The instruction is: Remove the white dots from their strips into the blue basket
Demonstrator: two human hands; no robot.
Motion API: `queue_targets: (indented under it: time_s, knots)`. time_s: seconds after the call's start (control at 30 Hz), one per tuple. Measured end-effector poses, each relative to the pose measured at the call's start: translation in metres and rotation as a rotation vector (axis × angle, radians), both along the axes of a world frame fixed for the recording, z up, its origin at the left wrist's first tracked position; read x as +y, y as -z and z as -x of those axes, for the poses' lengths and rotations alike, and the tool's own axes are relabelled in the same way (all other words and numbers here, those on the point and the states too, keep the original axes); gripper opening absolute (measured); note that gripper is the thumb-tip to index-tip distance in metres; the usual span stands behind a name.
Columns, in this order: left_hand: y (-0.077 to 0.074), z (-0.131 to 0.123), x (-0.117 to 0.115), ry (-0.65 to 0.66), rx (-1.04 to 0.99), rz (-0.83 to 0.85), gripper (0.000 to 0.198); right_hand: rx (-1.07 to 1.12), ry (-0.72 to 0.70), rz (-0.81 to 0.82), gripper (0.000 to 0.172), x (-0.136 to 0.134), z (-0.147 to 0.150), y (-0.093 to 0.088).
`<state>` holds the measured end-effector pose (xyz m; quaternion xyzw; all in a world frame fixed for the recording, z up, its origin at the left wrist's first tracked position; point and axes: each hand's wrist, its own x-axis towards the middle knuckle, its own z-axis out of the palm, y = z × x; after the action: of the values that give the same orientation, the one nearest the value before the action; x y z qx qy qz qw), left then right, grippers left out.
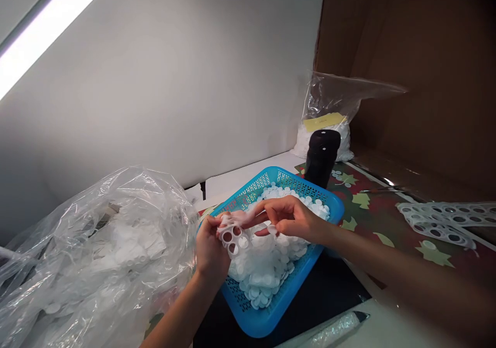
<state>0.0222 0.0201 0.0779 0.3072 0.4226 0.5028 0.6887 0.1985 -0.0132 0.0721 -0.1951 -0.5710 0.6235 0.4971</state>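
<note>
My left hand (212, 252) is closed on a piece of white sheet (228, 237) punched with round holes, and a disc still sits in one of them. Over the pile, the thumb and fingers of my right hand (296, 220) pinch a small white disc (273, 230). A blurred white strip of the sheet stretches toward the right fingers. Below both hands, a blue plastic basket (259, 328) with slotted walls holds a heap of loose white discs (261, 281).
Left of the basket lies a large clear plastic bag (127, 250) of white scraps. Behind stand a black bottle-like object (322, 157) and a labelled bag of white discs (344, 141). Punched sheet strips (445, 221) lie at right; a plastic-wrapped item (329, 332) is in front.
</note>
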Motion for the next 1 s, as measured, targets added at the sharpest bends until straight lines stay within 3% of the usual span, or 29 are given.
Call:
queue_targets:
  time_s: [0.1,0.2,0.37,0.5,0.73,1.0]
  knots:
    - [0.000,0.002,0.002,0.056,-0.149,-0.002,0.015,0.005,-0.058,0.037,0.019,-0.003,-0.001,-0.006]
    - [0.000,0.003,0.000,0.070,-0.168,0.001,0.018,-0.019,-0.014,0.021,0.020,-0.002,-0.001,-0.006]
    - [-0.002,-0.001,-0.007,0.057,-0.101,-0.017,0.004,-0.154,0.279,-0.045,0.028,0.007,0.001,0.003]
    - [-0.002,-0.004,-0.009,0.138,-0.032,-0.054,0.010,-0.341,0.511,-0.123,0.022,0.007,0.004,0.004]
    - [0.006,-0.006,-0.010,0.259,0.095,-0.227,0.027,-0.448,0.447,-0.145,0.013,0.003,0.008,0.004]
    - [0.011,-0.005,-0.008,0.199,0.089,-0.299,0.030,-0.431,0.463,-0.115,0.015,0.007,0.007,0.006]
